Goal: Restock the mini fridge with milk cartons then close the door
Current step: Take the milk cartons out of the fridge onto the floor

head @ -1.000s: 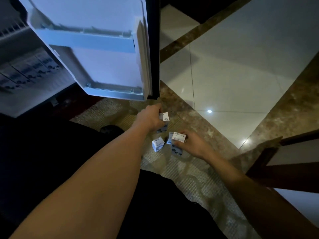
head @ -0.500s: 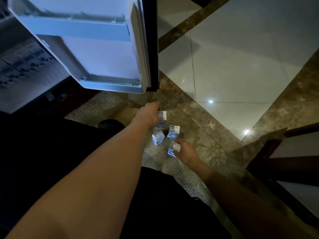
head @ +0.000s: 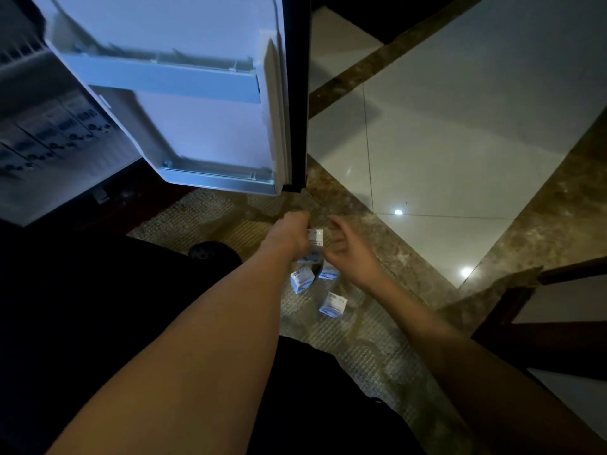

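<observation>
Woven beige mat on the floor, carrying the loose milk cartons toward its far edge, just short of the open fridge door. Gripped upright in the left hand, fingers and thumb curled round its sides: one small white milk carton, blue print low on its face. Hard to tell whether lifted off the mat or resting on it. Just beside it, the right hand, holding nothing, fingers loosely bent and spread, close to the gripped carton but not plainly touching. Below the two hands, three more on the mat: a second carton right under the gripped one, a third carton close beside it and partly covered by the right hand, a fourth carton a little apart, nearer the body, tilted. Swung wide at upper left, white inner door lining with an upper door shelf and a lower door shelf, black outer edge on the right. Farther left, inside the fridge cabinet, a blurred row of stocked cartons side by side. Beyond the mat's right edge, brown marble border, then glossy white tiles with bright light spots. Dark wooden furniture at far right; dark clothing across the lower left.
</observation>
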